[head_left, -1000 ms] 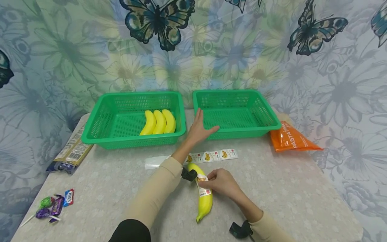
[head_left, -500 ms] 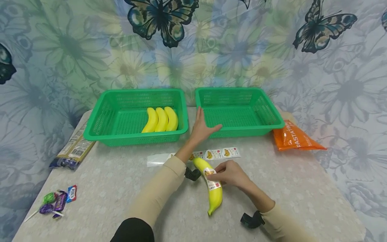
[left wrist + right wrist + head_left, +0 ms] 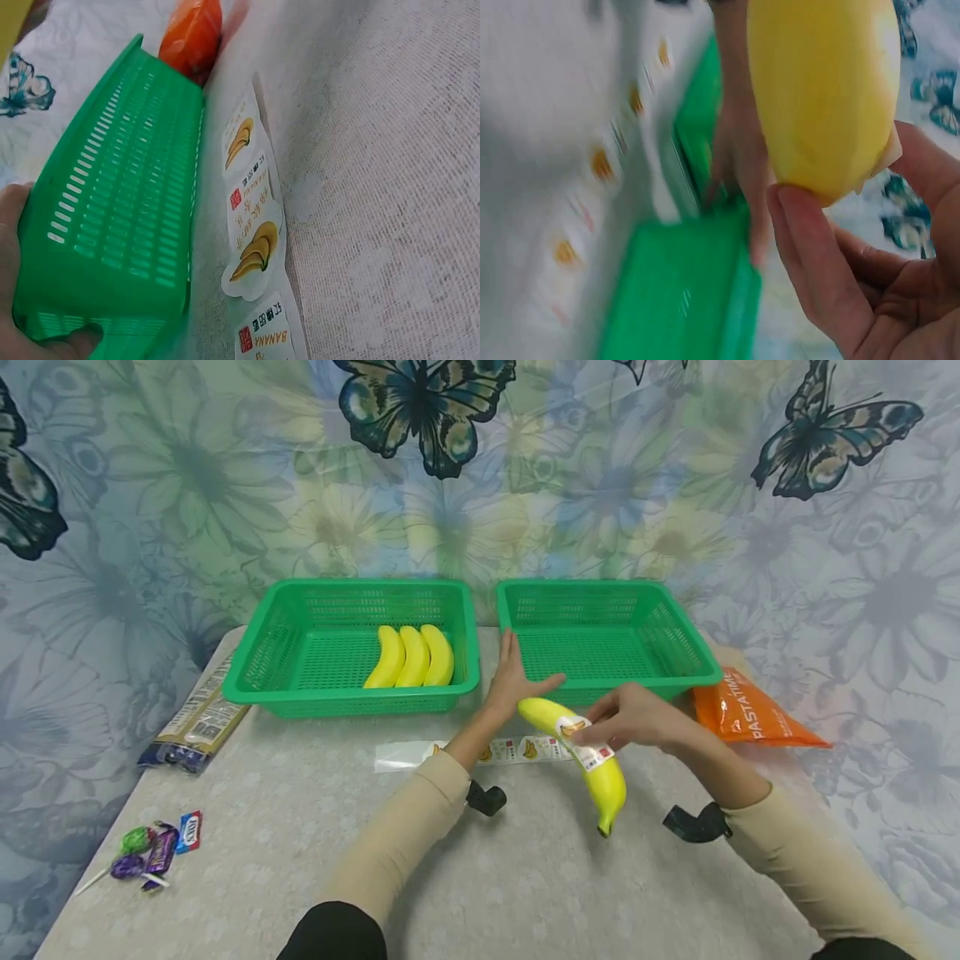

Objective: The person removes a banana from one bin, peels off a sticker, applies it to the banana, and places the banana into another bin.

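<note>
My right hand (image 3: 633, 720) has lifted the labelled banana (image 3: 577, 745) off the table, fingers pinching it just before the empty right basket (image 3: 678, 647), whose near corner my flat, spread left hand (image 3: 517, 681) steadies, so basketing looks close.

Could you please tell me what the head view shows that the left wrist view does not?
Only the head view shows the right hand holding the labelled banana above the table, three bananas in the left basket, and the sweets. Only the left wrist view shows the sticker print up close and the left hand's fingers against the right basket's wall. Both show the right basket, the sticker strip, the orange packet and the left hand.
</note>
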`<action>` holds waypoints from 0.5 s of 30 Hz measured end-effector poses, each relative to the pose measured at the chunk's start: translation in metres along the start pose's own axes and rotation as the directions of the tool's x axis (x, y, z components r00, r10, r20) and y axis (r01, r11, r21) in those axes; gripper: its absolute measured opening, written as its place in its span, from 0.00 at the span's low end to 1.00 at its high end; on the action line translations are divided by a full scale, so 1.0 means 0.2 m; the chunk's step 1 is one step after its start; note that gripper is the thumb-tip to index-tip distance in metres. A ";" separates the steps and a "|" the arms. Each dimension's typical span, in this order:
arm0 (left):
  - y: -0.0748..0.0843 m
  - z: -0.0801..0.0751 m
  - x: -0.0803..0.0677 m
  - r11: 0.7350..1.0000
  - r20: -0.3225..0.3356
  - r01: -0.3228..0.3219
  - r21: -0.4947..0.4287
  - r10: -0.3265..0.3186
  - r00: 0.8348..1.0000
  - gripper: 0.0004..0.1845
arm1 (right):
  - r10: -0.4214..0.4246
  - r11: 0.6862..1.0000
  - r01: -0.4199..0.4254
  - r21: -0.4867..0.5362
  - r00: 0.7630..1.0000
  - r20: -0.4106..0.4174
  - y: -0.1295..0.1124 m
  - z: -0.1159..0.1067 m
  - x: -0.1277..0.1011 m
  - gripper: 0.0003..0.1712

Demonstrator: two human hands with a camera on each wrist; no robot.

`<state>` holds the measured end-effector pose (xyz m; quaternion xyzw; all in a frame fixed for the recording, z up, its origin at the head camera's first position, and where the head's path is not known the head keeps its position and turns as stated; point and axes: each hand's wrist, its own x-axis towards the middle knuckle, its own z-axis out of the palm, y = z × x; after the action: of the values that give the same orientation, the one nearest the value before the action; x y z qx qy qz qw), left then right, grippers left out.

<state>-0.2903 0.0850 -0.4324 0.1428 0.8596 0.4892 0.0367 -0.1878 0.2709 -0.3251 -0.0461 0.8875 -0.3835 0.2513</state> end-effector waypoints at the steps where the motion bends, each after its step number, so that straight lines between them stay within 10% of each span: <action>1: 0.00 0.00 0.00 1.000 -0.007 -0.004 0.011 0.004 1.000 0.62 | 0.005 1.000 -0.006 -0.013 1.000 -0.006 -0.01 -0.06 0.01 0.33; 15: -0.01 0.01 -0.01 0.999 -0.001 0.004 -0.032 -0.004 1.000 0.62 | 0.088 0.989 -0.105 -0.107 0.985 -0.150 0.06 -0.80 0.38 0.48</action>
<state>-0.2884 0.0852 -0.4356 0.1404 0.8519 0.5030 0.0396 -0.3295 0.3636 -0.2725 0.0106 0.9252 -0.3216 0.2012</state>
